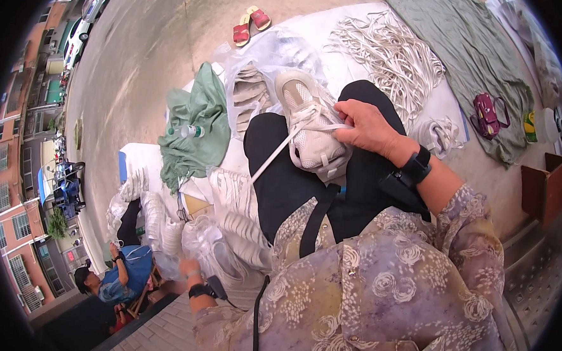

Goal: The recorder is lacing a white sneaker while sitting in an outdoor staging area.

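Note:
A white sneaker (309,123) lies sole-down on my lap, on black trousers (293,182). My right hand (369,126) rests on the shoe's right side, fingers closed on it at the lacing. A loose white lace (272,156) trails from the shoe down to the left. My left hand (189,269) hangs low at my left side, blurred, close to clear plastic bags of white shoes (227,236). Whether it holds anything is not visible. Both wrists carry black bands.
A clear bag of shoes (250,91) and a green cloth (201,127) with a bottle (188,131) lie ahead. A heap of white laces (395,54), a grey-green sheet (472,52), a magenta bag (487,113), red sandals (251,24), a wooden box (547,186). Another person (120,272) sits at the lower left.

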`<state>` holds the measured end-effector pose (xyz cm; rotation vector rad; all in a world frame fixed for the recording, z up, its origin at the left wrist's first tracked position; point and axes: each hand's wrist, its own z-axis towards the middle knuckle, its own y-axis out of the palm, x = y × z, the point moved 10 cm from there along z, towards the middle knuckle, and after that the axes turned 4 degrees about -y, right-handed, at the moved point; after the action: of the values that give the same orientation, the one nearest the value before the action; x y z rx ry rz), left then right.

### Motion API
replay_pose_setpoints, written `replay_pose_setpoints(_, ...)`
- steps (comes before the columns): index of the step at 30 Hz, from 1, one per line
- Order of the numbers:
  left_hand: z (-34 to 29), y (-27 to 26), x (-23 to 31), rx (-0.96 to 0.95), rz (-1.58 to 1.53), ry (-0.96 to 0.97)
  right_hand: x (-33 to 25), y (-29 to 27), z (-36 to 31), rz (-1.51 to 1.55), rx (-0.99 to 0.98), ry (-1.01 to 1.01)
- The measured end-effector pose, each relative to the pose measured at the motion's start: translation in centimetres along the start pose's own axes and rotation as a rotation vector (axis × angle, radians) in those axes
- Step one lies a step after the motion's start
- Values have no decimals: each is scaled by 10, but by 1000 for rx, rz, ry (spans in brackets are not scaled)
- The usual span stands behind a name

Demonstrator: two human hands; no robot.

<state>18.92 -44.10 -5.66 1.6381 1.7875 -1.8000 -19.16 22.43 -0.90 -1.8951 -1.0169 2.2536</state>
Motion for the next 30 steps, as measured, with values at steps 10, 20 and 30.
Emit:
replay_pose_setpoints(10, -94, -278, 211, 480, -1140, 536, 0, 0, 2, 81, -10, 125)
replay_pose_setpoints(20, -202, -446, 346, 776, -1172, 1029, -12, -31, 24, -5, 277, -150)
replay_pose_setpoints(30, -210, -456, 363, 629, -1169, 1128, 15, -8, 31, 582, -122, 290)
